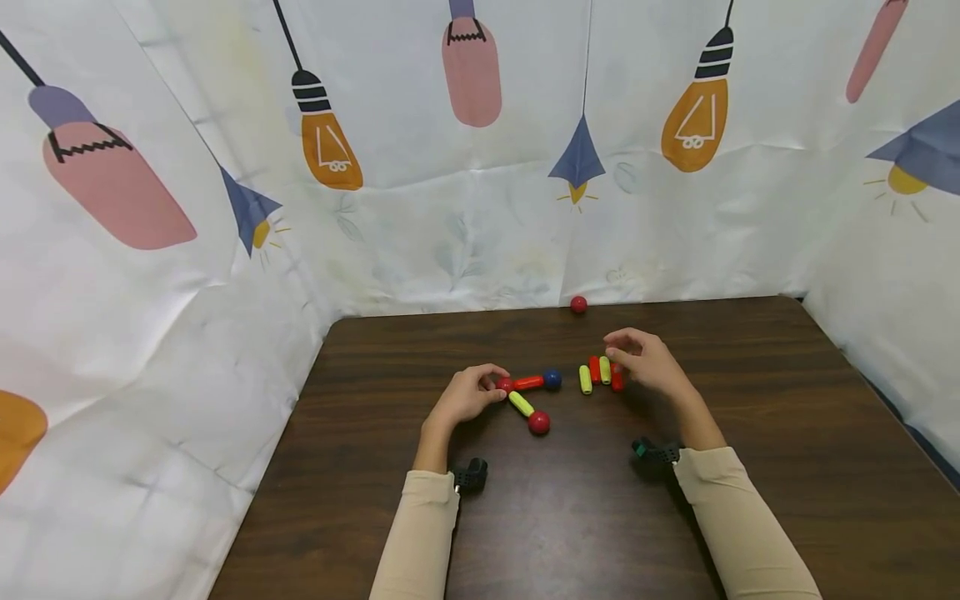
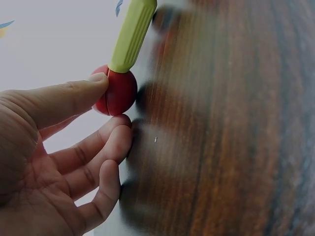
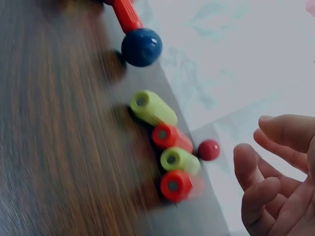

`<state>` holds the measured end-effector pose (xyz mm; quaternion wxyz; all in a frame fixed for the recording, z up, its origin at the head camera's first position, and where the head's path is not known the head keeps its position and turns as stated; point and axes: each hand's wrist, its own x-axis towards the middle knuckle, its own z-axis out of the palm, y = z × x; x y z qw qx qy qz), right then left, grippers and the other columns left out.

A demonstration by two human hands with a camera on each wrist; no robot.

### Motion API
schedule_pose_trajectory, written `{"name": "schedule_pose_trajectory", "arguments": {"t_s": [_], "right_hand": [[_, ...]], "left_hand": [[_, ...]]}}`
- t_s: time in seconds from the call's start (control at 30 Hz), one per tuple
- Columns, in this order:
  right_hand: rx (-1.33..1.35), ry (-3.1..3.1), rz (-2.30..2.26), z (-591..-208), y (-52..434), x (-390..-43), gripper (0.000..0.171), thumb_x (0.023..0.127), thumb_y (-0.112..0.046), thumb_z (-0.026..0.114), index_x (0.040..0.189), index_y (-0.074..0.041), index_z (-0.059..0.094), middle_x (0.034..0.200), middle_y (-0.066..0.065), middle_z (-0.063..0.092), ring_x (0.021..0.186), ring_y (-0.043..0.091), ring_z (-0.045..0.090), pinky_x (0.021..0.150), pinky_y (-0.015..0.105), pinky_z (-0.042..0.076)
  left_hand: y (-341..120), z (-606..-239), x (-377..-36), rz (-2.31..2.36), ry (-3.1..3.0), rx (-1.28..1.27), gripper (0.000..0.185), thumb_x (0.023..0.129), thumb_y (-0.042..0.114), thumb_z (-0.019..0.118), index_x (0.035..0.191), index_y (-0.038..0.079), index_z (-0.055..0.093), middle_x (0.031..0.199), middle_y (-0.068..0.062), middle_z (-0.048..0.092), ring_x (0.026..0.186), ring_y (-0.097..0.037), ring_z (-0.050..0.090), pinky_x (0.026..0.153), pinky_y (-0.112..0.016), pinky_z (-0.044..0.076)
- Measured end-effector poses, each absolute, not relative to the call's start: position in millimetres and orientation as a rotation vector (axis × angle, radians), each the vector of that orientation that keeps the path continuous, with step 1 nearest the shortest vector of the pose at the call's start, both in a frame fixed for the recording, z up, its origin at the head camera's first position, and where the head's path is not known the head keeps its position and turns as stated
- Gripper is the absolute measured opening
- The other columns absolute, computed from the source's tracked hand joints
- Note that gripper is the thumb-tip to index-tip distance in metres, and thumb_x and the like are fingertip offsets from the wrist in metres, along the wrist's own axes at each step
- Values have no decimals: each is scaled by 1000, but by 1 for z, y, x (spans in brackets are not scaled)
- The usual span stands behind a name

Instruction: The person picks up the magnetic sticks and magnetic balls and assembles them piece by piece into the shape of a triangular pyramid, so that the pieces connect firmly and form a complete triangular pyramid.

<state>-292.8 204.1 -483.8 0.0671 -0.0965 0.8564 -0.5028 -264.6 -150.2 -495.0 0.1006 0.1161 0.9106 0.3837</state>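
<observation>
With thumb and fingers, my left hand (image 1: 465,395) pinches a red ball (image 2: 123,93) that joins two rods. From it, a red rod (image 1: 528,382) leads to a blue ball (image 1: 552,380), and a yellow-green rod (image 1: 521,404) leads to another red ball (image 1: 538,422). My right hand (image 1: 649,363) hovers beside several loose rods, its fingers loosely bent and nothing between them in the right wrist view. Those rods lie side by side, alternating yellow-green (image 3: 155,109) and red (image 3: 176,186), with dark round spots on their ends.
A lone red ball (image 1: 578,304) sits at the far edge of the brown wooden table (image 1: 555,508). Behind the table hangs a white cloth (image 1: 465,217) printed with lamps and bulbs. Each wrist wears a small black camera (image 1: 471,475).
</observation>
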Motion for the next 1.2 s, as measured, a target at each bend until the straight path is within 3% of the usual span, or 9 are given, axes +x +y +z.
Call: {"name": "schedule_pose_trajectory", "arguments": {"t_s": [0.2,0.77,1.2], "right_hand": [[-273,2595,-1477,-487,217,-295,43,104,-29,62,136,-2,58,123,22,65,91,31,67,66,32,51],[-420,2566,-1328,-503,235,-296,46,98,-19,70,140,-3,57,137,24,57,74,24,57,62,30,50],[-417,2560,-1271,-512,231,-294,51,92,-24,79,137,-8,59,129,21,58,69,21,53,63,30,45]], "left_hand": [[-152,-497,-265,1152,2692,343,26,97,21,72,122,21,71,91,-4,67,73,-17,56,66,-30,45],[-151,-497,-266,1160,2713,312,25,95,20,74,120,21,71,88,-3,67,71,-16,56,65,-30,45],[-150,-496,-265,1148,2720,305,26,95,21,74,120,20,70,88,-3,68,71,-16,57,65,-29,45]]}}
